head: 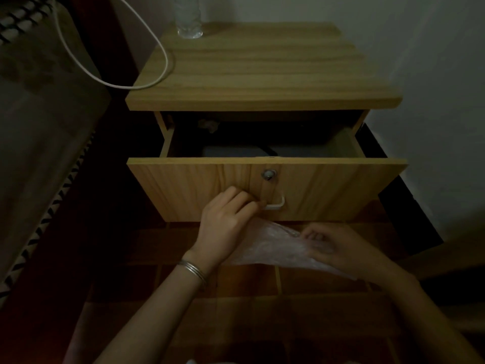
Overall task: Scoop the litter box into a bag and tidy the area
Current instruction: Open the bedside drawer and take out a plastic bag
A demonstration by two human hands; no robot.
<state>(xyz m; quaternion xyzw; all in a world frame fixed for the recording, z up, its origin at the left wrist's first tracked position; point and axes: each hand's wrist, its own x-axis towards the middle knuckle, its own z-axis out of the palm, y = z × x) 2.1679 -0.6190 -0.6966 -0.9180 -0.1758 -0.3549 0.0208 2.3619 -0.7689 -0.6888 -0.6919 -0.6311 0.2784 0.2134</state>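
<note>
Before one open drawer (267,189) holding dark items (233,152), left hand (223,222) grip pinches its handle (277,204); right hand (338,248) grip pinches one bag (270,248).

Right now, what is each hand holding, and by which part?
The left hand grips the drawer handle at its left end. The right hand pinches the bag at its right end.

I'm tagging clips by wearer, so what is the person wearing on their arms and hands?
No sleeves or gloves are in view. The left hand has thin silvery bangles stacked at its wrist; the right hand shows no jewellery.
</note>
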